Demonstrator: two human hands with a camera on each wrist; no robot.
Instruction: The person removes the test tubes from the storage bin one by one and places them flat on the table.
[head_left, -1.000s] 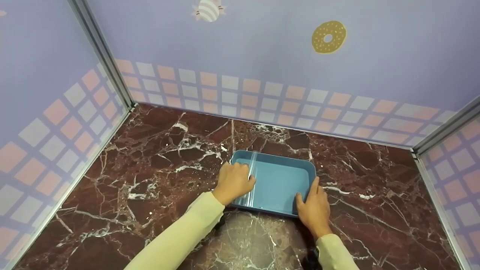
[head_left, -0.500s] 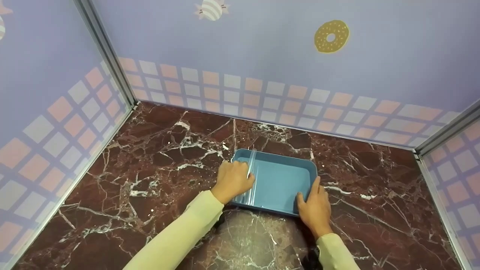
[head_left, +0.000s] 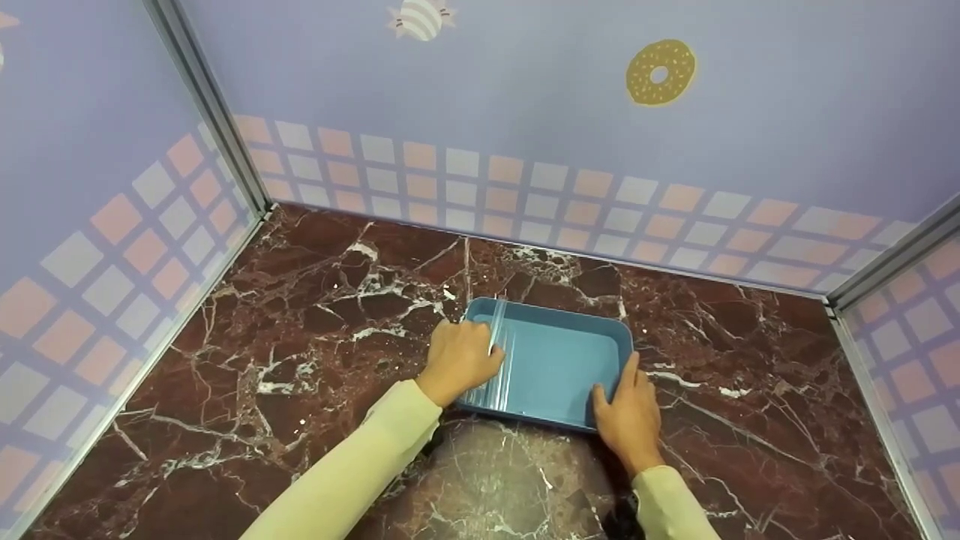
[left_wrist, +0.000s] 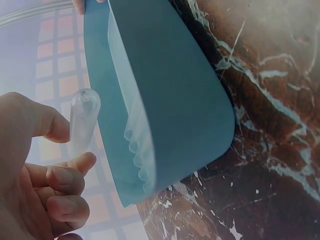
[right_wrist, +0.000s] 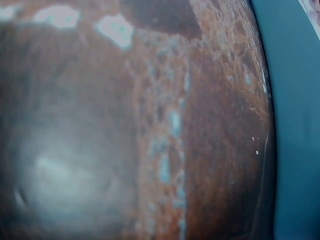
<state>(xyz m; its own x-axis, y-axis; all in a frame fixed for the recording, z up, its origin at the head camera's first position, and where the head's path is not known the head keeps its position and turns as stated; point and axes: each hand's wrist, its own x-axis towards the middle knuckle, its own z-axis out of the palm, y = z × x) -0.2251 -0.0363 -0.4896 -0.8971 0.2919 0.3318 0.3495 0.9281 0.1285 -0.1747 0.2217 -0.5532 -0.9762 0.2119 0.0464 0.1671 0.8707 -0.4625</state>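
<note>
While the right hand (head_left: 631, 420) clasps the near right side of a blue tray (head_left: 566, 367), thumb inside the wall, the head view shows the left hand (head_left: 459, 356) pinching a clear tube (head_left: 496, 322) over the tray's left end, where more tubes (head_left: 496, 391) lie. The left wrist view shows fingers (left_wrist: 57, 129) clamped on the tube, near a row of rounded ends inside the tray. The right wrist view shows the tray's wall on blurred marble (right_wrist: 210, 125).

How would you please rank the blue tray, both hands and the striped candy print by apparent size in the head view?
Blue tray
Left hand and right hand: too alike to rank
Striped candy print
</note>
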